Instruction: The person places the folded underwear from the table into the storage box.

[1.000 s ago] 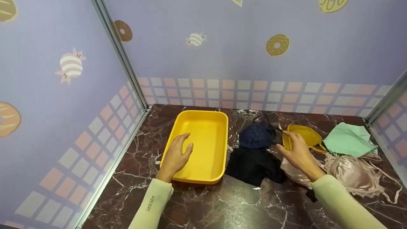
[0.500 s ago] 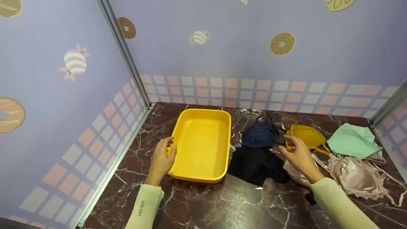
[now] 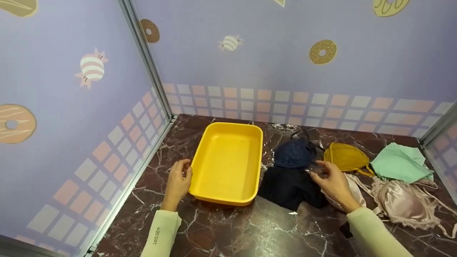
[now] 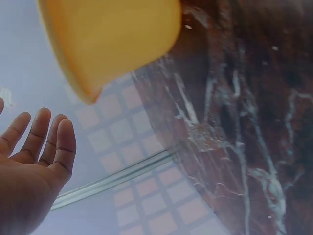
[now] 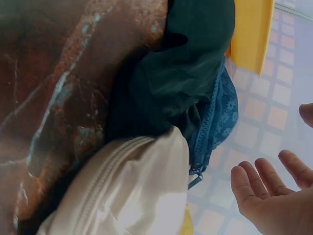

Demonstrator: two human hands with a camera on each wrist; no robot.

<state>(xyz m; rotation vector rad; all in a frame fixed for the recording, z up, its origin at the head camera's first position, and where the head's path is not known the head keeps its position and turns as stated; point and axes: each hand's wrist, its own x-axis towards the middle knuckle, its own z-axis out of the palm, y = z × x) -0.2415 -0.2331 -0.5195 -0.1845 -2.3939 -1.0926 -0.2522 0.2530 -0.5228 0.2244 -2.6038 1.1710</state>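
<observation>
A yellow plastic tub stands on the dark marbled surface. My left hand is beside its left rim, fingers loosely bent and holding nothing; the left wrist view shows a gap between fingers and tub. Over the clothes hovers my right hand, thumb and fingers apart with nothing between them. Under and left of it lie a crumpled black garment and a navy bra with a lace pattern. A pale pink satin bra with lace trim lies to its right, partly hidden by the hand and sleeve.
Behind the right hand lies a mustard-yellow bra, and a mint-green garment is at the far right. Patterned purple wall panels enclose the surface at the back and both sides.
My left hand has moved left, from above the tub to beside its left rim. The right hand stays over the clothes, lowered slightly. The head view has shifted a little.
</observation>
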